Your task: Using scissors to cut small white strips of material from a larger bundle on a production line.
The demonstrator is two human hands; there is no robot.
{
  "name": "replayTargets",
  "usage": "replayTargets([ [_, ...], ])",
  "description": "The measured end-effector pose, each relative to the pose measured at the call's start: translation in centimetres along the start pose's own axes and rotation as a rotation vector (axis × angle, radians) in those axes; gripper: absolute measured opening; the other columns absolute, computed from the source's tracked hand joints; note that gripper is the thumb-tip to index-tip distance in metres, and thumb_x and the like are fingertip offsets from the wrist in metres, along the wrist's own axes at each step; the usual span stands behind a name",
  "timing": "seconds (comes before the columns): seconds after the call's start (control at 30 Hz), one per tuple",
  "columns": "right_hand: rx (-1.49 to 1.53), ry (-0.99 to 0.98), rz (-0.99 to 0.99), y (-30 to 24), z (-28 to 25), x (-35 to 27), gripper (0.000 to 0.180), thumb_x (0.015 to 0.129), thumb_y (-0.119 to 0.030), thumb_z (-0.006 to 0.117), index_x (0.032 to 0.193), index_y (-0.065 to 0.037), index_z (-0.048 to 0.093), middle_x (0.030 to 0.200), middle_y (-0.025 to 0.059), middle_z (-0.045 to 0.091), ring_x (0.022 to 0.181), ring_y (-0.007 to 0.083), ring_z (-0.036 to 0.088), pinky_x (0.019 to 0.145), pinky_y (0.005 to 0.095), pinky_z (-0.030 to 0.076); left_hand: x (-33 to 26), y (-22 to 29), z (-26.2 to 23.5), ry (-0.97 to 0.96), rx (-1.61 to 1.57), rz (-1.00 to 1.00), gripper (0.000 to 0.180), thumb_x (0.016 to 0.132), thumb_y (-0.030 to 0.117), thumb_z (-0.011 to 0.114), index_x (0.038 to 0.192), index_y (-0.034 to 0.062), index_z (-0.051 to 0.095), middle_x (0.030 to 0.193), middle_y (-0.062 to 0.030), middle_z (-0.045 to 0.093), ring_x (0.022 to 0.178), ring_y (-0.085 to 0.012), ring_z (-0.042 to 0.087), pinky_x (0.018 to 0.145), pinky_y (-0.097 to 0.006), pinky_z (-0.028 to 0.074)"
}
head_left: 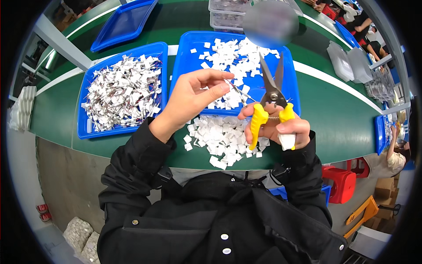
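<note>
My right hand [299, 130] is wrapped around yellow-handled spring shears [274, 97], whose blades stand apart and point away from me. White wrapping [287, 141] covers the lower end of one handle. To their left, the fingers of my left hand [193, 97] are pinched together on a thin, silvery piece [237, 90], too small to make out fully. Both hands are over the near edge of a blue tray [184, 53] holding white tabs [231, 57]. Closer to me, a heap of white square pieces [220, 138] lies on the green table.
At left, another blue tray [163, 61] is heaped with white-tabbed, thin silvery parts [123, 92]. Farther back are a blue tray [125, 24] and stacked clear containers [226, 17]. A red stool [340, 184] stands at the right. Other people work along the far right.
</note>
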State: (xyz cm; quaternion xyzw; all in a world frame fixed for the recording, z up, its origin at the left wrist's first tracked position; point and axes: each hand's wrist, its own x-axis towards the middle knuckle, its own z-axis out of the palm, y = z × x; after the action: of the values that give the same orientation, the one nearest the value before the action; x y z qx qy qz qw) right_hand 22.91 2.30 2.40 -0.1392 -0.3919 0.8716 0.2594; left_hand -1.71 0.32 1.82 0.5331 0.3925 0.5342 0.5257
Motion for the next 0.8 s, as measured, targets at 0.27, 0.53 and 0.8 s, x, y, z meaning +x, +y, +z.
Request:
replayTargets([
  [0.27,0.12,-0.071,0.025,0.2,-1.0,0.3,0.058,0.067,-0.026,0.063,0.117,0.003,0.057,0.127,0.0288,0.049,0.093,0.0404,0.06,0.083,0.0528,0.048,-0.5,0.0,0.2,-0.051,-0.066,-0.023,0.033,0.088,0.012,0.065,0.119,-0.0006,0.064,0.104,-0.0054,0.066,0.084,-0.0067,0.054,0.075,-0.022,0.044],
  [0.53,0.193,-0.097,-0.01,0.8,-1.3,0.2,0.054,0.07,-0.021,0.064,0.12,-0.003,0.058,0.13,0.0278,0.048,0.097,0.0413,0.06,0.085,0.0541,0.047,-0.3,0.4,-0.2,-0.076,-0.04,0.027,0.047,0.08,0.008,0.068,0.126,-0.0012,0.059,0.107,-0.0054,0.062,0.09,-0.0083,0.051,0.084,-0.025,0.044],
  [0.8,0.069,0.019,0.023,0.3,-0.1,0.3,0.028,0.064,-0.023,0.063,0.092,-0.017,0.064,0.127,0.0253,0.05,0.092,0.0425,0.059,0.087,0.055,0.043,-0.4,0.4,-0.3,-0.172,-0.044,-0.019,0.043,0.08,0.007,0.069,0.121,-0.0018,0.062,0.11,-0.0051,0.062,0.092,-0.0091,0.05,0.086,-0.027,0.044],
])
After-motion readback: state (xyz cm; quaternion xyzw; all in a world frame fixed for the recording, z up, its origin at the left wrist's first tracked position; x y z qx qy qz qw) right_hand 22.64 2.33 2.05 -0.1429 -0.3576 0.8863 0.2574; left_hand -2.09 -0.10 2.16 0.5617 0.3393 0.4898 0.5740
